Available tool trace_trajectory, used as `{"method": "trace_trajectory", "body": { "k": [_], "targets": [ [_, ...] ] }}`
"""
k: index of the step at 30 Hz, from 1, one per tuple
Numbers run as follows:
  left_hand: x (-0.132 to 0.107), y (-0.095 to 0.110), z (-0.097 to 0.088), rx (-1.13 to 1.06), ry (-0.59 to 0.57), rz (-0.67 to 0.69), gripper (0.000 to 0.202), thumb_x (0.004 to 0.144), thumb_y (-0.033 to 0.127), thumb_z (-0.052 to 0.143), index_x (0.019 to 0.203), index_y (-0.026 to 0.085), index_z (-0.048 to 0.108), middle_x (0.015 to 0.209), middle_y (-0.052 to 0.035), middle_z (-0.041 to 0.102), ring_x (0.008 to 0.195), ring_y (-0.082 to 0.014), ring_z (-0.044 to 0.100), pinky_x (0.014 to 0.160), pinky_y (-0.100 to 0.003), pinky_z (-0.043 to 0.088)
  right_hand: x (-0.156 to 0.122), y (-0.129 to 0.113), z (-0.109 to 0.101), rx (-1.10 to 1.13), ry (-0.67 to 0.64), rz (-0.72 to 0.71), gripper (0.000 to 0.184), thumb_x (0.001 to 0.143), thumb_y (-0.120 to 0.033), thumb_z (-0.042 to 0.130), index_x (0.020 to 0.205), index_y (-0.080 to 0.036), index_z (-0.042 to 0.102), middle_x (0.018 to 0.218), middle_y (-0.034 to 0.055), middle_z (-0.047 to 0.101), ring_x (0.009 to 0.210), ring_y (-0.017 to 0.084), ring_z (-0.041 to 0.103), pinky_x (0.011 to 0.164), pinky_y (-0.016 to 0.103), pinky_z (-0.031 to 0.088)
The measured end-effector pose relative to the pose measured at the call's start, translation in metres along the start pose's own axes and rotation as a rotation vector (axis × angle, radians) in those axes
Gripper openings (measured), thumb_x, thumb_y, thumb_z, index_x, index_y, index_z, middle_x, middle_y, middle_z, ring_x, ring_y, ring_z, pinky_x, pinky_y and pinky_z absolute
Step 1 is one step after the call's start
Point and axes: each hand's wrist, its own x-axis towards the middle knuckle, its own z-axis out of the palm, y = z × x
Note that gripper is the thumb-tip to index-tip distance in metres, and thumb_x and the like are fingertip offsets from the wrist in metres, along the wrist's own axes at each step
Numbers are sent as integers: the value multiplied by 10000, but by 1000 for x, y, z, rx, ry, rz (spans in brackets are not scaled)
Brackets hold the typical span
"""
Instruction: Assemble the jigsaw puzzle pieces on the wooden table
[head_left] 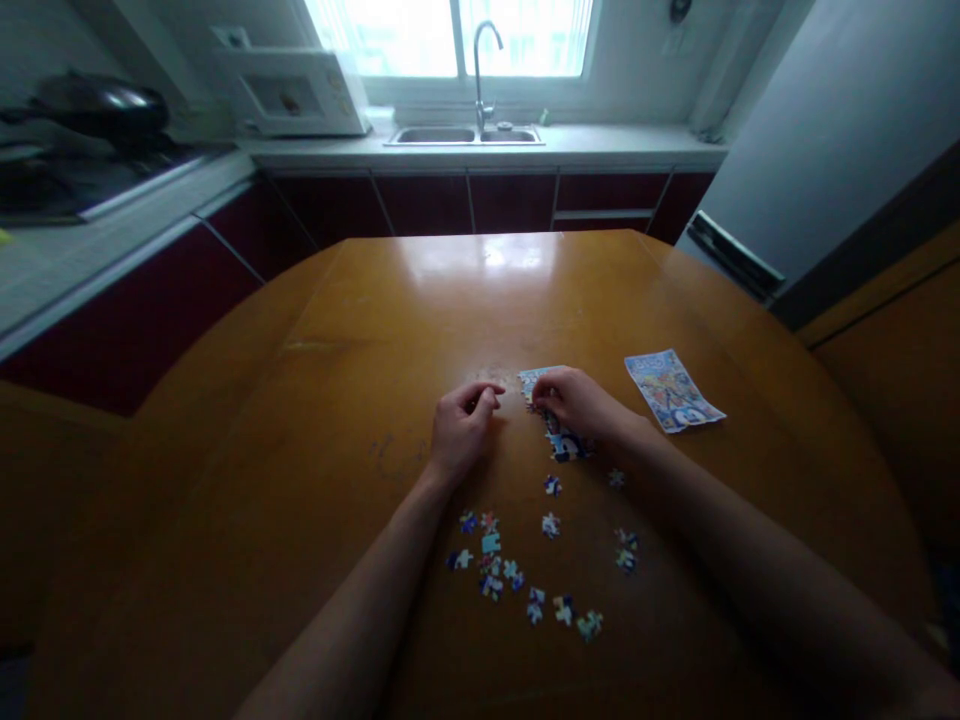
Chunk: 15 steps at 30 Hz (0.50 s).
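My right hand is closed in a pinch on a puzzle piece at the left edge of a partly assembled jigsaw puzzle, covering its middle. The puzzle's pale blue top strip shows above the fingers. To the left, my left hand rests on the table with fingers curled and thumb near the index finger; what they hold, if anything, is hidden. Below the hands lie loose puzzle pieces, among them a dark blue and white piece, a whitish piece and a light blue piece.
A creased, printed picture sheet lies right of my right hand on the wooden table. More loose pieces sit beside my right forearm. Beyond the table are a counter with a sink, a white microwave and a wok.
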Motion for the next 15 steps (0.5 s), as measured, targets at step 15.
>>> {"method": "trace_trajectory", "body": {
  "k": [15],
  "targets": [
    [-1,4,-2,5,1,-10,262,870,346,579,856,148,750,719,-18,657,696,-153,604,654,-244,450,-24,27,2,-18,253,-243,366,807,15,564,828,-261,804,918,57,667,926,222,558,837,386,471]
  ]
}}
